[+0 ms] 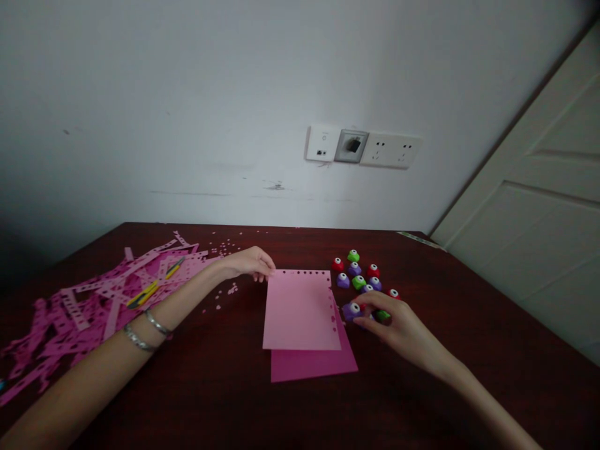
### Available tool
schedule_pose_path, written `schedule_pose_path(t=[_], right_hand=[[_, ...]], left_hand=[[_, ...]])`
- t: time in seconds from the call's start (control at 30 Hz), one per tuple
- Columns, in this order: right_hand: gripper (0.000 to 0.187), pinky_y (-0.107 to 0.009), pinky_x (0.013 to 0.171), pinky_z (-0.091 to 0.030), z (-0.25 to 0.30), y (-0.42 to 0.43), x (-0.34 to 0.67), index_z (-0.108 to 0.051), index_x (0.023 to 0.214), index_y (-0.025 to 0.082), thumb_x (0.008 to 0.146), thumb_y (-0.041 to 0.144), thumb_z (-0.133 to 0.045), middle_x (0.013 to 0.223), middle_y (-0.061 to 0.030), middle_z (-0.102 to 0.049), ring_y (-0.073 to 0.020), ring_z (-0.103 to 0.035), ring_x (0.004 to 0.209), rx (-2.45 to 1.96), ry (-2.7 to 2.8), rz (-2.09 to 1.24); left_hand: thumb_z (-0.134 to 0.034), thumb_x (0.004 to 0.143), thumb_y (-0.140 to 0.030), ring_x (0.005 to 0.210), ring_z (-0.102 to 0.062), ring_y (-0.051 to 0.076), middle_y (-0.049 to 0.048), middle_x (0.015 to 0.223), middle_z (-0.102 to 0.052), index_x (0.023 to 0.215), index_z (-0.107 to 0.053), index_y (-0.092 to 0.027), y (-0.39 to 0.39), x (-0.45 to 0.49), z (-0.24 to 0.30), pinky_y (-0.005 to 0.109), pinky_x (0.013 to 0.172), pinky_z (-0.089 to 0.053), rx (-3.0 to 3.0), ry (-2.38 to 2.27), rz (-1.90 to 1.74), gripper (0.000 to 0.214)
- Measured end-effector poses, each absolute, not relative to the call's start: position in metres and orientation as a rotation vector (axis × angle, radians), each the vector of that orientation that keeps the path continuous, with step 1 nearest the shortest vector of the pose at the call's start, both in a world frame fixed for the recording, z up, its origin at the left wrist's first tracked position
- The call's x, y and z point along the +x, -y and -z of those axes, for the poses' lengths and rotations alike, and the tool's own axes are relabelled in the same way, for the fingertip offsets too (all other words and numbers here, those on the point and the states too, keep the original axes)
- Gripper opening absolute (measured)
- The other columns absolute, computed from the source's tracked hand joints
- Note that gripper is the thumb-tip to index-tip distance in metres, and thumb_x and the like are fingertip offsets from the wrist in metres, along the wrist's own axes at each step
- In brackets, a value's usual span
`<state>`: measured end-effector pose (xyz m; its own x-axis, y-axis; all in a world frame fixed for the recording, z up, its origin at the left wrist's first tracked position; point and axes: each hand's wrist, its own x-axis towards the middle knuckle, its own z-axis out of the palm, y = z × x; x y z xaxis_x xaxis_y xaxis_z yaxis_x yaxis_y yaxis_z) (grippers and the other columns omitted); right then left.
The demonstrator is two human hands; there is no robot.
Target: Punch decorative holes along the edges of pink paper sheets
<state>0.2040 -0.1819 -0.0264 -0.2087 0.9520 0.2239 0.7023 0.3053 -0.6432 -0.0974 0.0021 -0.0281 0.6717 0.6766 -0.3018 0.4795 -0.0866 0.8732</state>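
A light pink sheet of paper (300, 312) lies in front of me, with small punched holes along its top and right edges. My left hand (250, 261) pinches its top left corner. Under it, a darker pink sheet (314, 365) sticks out at the bottom and right. Between thumb and index finger, my right hand (398, 325) grips a purple craft punch (349, 313) with a white, eye-like button, just beside the sheet's right edge. Several more punches in green (353, 255), red (374, 270) and purple (343, 281) stand behind and around the right hand.
A heap of pink punched paper strips (77, 312) covers the left of the dark red-brown table (225, 400). A yellow utility knife (143, 295) lies on it. Tiny paper bits (233, 289) are scattered nearby. Sockets (391, 150) sit on the wall; a white door (539, 175) stands right.
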Motion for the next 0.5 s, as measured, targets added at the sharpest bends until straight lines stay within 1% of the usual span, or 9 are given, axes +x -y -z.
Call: schedule_pose_path(t=[0.13, 0.5], right_hand=[[0.014, -0.031, 0.077, -0.047, 0.0297, 0.1811, 0.2030, -0.060, 0.092, 0.022, 0.079, 0.028, -0.060, 0.094, -0.0035, -0.064, -0.0189, -0.059, 0.085, -1.454, 1.997, -0.577], [0.014, -0.028, 0.070, -0.047, 0.0314, 0.1824, 0.1979, -0.061, 0.092, 0.021, 0.080, 0.028, -0.058, 0.092, -0.0031, -0.064, -0.0173, -0.058, 0.080, -1.482, 1.990, -0.623]], left_hand=[[-0.072, 0.060, -0.030, 0.051, -0.051, 0.009, 0.0012, 0.059, -0.061, 0.075, -0.067, -0.014, -0.0096, -0.1045, 0.0321, 0.025, 0.054, -0.039, 1.635, -0.921, -0.238, 0.023], [-0.074, 0.060, -0.027, 0.057, -0.052, 0.010, 0.0017, 0.062, -0.060, 0.077, -0.067, -0.014, -0.0126, -0.1081, 0.0304, 0.025, 0.056, -0.038, 1.564, -0.885, -0.256, 0.023]])
